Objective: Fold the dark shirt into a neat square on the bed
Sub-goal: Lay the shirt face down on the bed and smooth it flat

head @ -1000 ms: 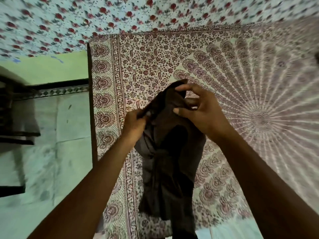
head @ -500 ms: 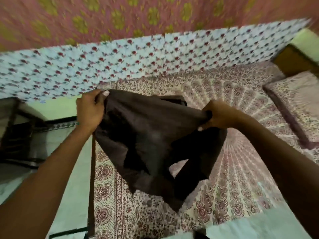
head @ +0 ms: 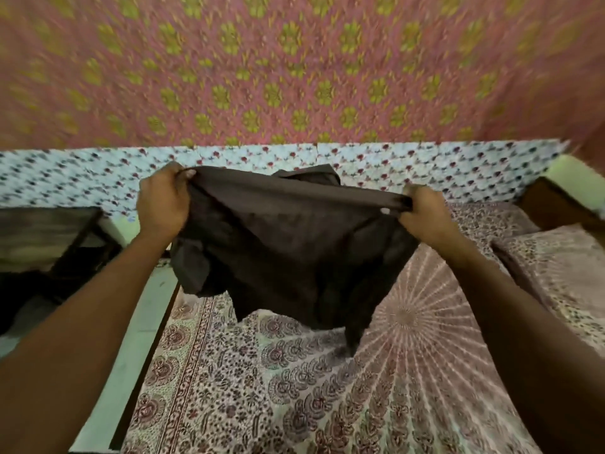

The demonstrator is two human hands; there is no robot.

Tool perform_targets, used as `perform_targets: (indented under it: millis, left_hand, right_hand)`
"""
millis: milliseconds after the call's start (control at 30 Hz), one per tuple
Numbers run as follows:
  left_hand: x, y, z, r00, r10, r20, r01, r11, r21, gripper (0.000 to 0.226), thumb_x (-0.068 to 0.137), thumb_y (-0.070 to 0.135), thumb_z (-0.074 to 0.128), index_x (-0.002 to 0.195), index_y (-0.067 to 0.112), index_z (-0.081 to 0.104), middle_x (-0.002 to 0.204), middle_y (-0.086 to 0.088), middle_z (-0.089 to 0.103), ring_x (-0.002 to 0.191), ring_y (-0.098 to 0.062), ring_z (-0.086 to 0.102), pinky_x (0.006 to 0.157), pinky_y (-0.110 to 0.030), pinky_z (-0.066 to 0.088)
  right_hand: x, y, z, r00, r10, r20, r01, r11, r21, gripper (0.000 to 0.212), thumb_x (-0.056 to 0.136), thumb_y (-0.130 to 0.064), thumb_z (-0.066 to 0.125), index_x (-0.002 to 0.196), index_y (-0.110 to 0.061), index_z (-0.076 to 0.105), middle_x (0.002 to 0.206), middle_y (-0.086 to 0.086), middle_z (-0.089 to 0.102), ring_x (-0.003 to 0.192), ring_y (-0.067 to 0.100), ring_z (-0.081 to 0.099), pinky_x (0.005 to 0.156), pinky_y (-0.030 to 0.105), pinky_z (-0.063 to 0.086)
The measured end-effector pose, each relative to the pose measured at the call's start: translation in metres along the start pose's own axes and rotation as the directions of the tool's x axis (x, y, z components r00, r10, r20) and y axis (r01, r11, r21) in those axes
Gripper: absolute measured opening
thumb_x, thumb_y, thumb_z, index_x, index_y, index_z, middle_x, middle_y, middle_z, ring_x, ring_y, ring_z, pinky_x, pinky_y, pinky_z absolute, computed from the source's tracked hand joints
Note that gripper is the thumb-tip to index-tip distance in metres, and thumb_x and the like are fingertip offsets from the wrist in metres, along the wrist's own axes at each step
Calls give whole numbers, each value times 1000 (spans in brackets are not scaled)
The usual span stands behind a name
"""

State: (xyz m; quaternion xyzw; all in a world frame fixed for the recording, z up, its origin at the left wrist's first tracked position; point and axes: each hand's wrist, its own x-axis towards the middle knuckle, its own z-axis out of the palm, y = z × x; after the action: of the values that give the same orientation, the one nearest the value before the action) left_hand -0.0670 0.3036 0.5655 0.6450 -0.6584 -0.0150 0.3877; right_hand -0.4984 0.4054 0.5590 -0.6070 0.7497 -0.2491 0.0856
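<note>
I see the dark shirt held up over the bed, stretched wider than half a second ago. Left hand fist-closed on its left top edge, right hand pinched shut on the right edge. Hands are further apart now; hem hangs lower, tip near the bedsheet.

No text, label, brand, number or sign can be read anywhere in the view. The dark shirt shows plain cloth with no print or tag visible, and the bed sheet and the wall cloths carry only flower and ornament patterns, without any letters.
</note>
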Motion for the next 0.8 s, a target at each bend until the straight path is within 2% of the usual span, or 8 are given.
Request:
perform_targets:
  millis: [100, 233, 300, 367, 500, 633, 700, 800]
  left_hand:
    - [-8, 15, -13, 997, -74, -21, 75, 992, 97, 39, 113, 35, 41, 111, 3, 64, 93, -27, 62, 97, -48, 58, 68, -44, 38]
    - [-14, 17, -19, 997, -72, -39, 75, 993, 91, 35, 112, 31, 43, 111, 4, 65, 91, -27, 63, 89, -48, 59, 66, -46, 41]
    - [-17, 7, -19, 999, -40, 3, 40, 999, 9, 30, 112, 26, 45, 106, 5, 65, 90, -25, 66, 88, -46, 61, 71, -47, 45]
    - [-26, -4, -19, 984, 12, 176, 2, 997, -78, 27, 111, 22, 46, 98, 7, 64, 89, -19, 65, 89, -42, 62, 74, -44, 45]
    - [-68, -35, -24, 761, 155, 630, -44, 981, -188, 19, 107, 17, 56, 93, 16, 69, 99, -11, 72, 97, -31, 68, 83, -43, 54]
    - [-110, -60, -35, 552, 204, 808, 11, 968, -252, 21, 103, 24, 59, 91, 11, 71, 96, -14, 72, 99, -34, 69, 84, -40, 54]
    - [-116, -67, -43, 530, 208, 822, 81, 953, -293, 20, 103, 19, 59, 92, 12, 74, 96, -14, 73, 101, -35, 69, 84, -38, 54]
    - [-107, -69, -56, 617, 212, 758, 117, 927, -355, 19, 103, 17, 60, 94, 18, 76, 98, -11, 74, 98, -30, 71, 87, -40, 55]
  right_hand:
    - [-3, 9, -18, 995, -58, -82, 53, 997, -61, 26, 90, -9, 71, 96, -15, 46, 75, 4, 50, 71, 29, 47, 60, 36, 39]
    - [-13, 14, -29, 997, -67, -48, 63, 995, -80, 23, 88, 0, 71, 106, -13, 65, 101, 15, 69, 90, 36, 63, 75, 41, 56]
    - [-22, 8, -33, 997, -72, -21, 69, 991, -113, 26, 87, 8, 63, 101, -12, 72, 94, 15, 71, 89, 37, 66, 77, 45, 59]
    - [-37, 3, -33, 993, -90, 77, 102, 982, -160, 25, 88, 10, 59, 91, -11, 72, 83, 11, 68, 80, 30, 64, 67, 34, 51]
    - [-81, 1, -28, 940, -79, 332, 125, 985, -119, 33, 90, 1, 69, 70, -25, 62, 70, -1, 63, 69, 17, 58, 66, 27, 40]
    - [-119, 9, -28, 876, -51, 480, 156, 971, -181, 34, 89, -11, 76, 69, -32, 59, 72, -6, 63, 72, 12, 61, 68, 24, 42]
    - [-134, 12, -33, 889, -23, 457, 121, 975, -187, 25, 88, -10, 77, 73, -26, 66, 76, -2, 67, 77, 18, 65, 68, 26, 48]
    - [-140, 11, -46, 935, 19, 353, 68, 970, -233, 9, 87, -15, 80, 86, -20, 73, 87, 2, 71, 87, 23, 67, 81, 38, 55]
